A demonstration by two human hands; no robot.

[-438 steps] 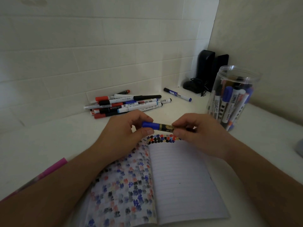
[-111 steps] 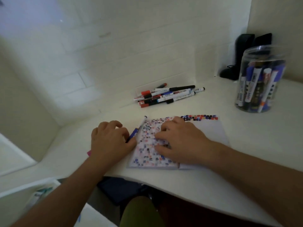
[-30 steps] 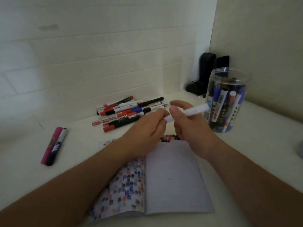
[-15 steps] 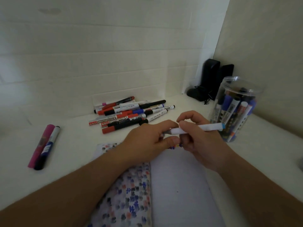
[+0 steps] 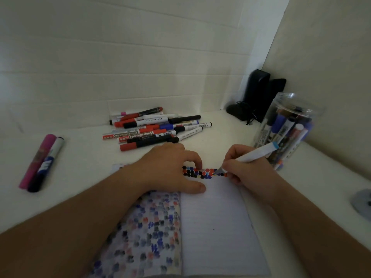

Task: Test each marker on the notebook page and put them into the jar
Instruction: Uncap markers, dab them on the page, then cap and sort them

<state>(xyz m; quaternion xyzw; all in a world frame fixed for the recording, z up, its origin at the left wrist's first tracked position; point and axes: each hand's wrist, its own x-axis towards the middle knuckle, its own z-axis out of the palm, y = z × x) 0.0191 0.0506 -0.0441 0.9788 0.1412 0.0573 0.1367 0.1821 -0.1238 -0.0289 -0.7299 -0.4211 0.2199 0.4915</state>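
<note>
2 hands work over our open lined paper notebook (image 5: 216,223): the left hand (image 5: 170,169) presses it flat, its fingertips curled out of sight, while the right hand (image 5: 247,171) pinches a white blue-ended marker (image 5: 257,154), tip on the page beside the clear plastic jar (image 5: 287,129).

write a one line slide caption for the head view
Right hand tests a white marker on the notebook page, left hand steadying it.
</note>
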